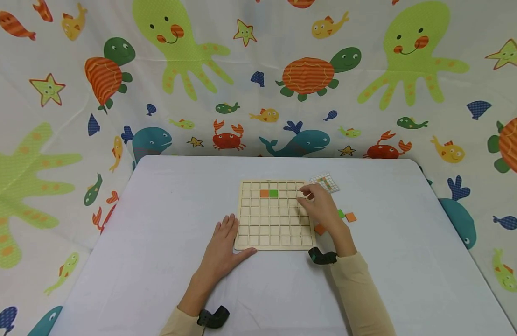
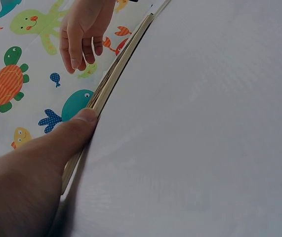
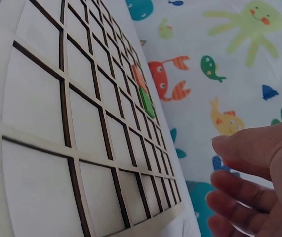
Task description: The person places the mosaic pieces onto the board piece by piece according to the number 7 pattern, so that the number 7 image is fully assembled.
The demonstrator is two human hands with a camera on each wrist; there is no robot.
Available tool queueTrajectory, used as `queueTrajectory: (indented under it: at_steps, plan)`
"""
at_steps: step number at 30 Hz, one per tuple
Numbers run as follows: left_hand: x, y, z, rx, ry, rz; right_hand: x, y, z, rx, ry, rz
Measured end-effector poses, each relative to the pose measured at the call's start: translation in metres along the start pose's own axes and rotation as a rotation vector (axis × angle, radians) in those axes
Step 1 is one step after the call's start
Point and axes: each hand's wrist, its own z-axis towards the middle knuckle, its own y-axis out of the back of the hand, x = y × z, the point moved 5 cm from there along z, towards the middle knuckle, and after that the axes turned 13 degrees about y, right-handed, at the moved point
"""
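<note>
Left hand (image 1: 221,243) touches the gridded board (image 1: 274,228); right hand (image 1: 323,209) hovers near a grid-printed card (image 1: 325,180).

On the table (image 1: 414,261) we have the grid board (image 1: 273,220), with an inset tile (image 1: 264,193) at eleven o'clock and another inset tile (image 1: 273,193) beside it at twelve, both in the second row from the far edge. From the board's centre, we place the left hand (image 1: 222,245) at eight, the right hand (image 1: 323,210) at three, loose tiles (image 1: 351,217) at three to four, the pattern card (image 1: 331,186) at two and the curtain (image 1: 246,105) behind at twelve.
</note>
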Motion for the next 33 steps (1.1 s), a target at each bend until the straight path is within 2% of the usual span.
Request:
queueTrajectory:
  at_steps: [10,21,33]
  plan:
    - [0.000,-0.001,0.000,0.008,-0.001,0.002,-0.004,0.012,-0.013,-0.005,-0.052,-0.032]
    - [0.002,-0.002,0.001,0.007,-0.004,0.010,-0.012,0.021,-0.024,-0.024,-0.068,-0.033]
    - [-0.001,0.001,0.000,0.013,0.001,0.003,-0.017,0.025,-0.032,0.058,-0.117,-0.060]
